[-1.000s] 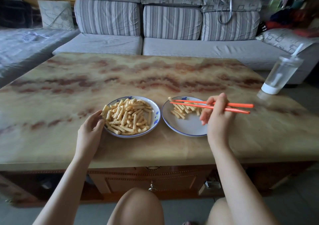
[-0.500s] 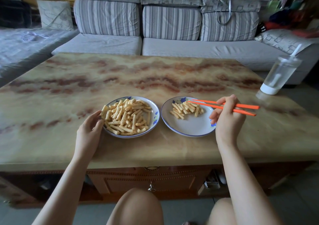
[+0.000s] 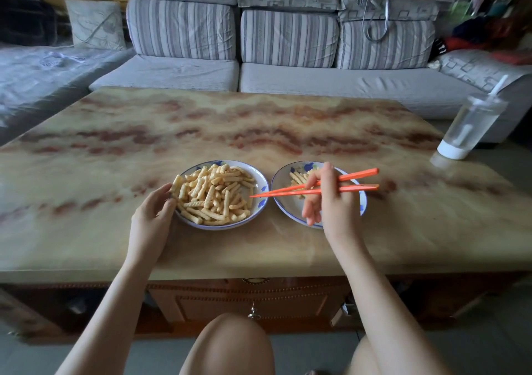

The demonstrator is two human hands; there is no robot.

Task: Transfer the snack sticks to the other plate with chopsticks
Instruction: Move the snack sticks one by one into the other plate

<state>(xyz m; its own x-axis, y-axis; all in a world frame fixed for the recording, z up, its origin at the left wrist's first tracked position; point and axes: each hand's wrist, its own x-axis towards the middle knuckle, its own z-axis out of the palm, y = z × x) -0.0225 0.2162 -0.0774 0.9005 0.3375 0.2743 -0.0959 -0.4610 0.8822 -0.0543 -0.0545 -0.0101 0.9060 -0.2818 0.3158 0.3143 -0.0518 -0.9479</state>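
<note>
Snack sticks (image 3: 214, 194) lie heaped in the fuller plate (image 3: 262, 185), just right of the left hand (image 3: 152, 216) and left of the right hand (image 3: 331, 199). A few more snack sticks lie in the second plate (image 3: 363, 202), at its far side and partly hidden behind the right hand's fingers (image 3: 309, 216). The left hand holds the fuller plate by its near-left rim, with the thumb above the edge and the fingers curled against it from below; one stick at the rim lies just by the thumb tip. The right hand hangs over the second plate and grips a pair of orange chopsticks (image 3: 358, 187), with thumb and upper fingers wrapped round the shafts and the lower fingers hanging loose toward the plate's near rim. The chopsticks point away from that hand toward the left hand, crossing the gap between the two plates. Their tips lie close together over the right inner edge of the fuller plate, just short of the heap, and their thick ends stick out past the back of the right hand. Both plates sit side by side, nearly touching, on a marbled table (image 3: 259, 121). Well beyond the right hand, at the table's far right corner, stands a clear cup (image 3: 472, 124) with a straw (image 3: 498, 85). Beyond both hands, past the table, runs a striped grey sofa (image 3: 288, 81).
</note>
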